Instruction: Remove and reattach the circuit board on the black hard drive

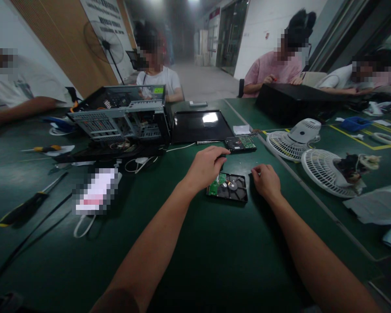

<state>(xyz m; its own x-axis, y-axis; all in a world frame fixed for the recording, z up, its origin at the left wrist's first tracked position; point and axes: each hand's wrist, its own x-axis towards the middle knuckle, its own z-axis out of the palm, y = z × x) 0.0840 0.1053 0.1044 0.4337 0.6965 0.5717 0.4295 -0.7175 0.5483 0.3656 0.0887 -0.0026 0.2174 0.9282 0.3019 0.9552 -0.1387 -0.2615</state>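
A hard drive (pixel 232 188) lies on the green table with its green circuit board facing up. Over its far left corner is my left hand (pixel 206 165), thumb and fingers bent together in a pinch. Something small and dark shows between those fingertips, too unclear to name. To the right of the drive, my right hand (pixel 267 181) rests low by the table, fingers curled and pressed together, apart from the drive. Whatever its fingertips may hold is hidden. A second hard drive (pixel 241 144) lies beyond my hands.
An opened computer case (pixel 120 117) stands at the back left, beside a flat black panel (pixel 202 126). A phone (pixel 97 191) and a screwdriver (pixel 32 202) lie at left. Fan parts (pixel 326 171) fill the right. Several people sit around the table, one at a black case (pixel 293 100).
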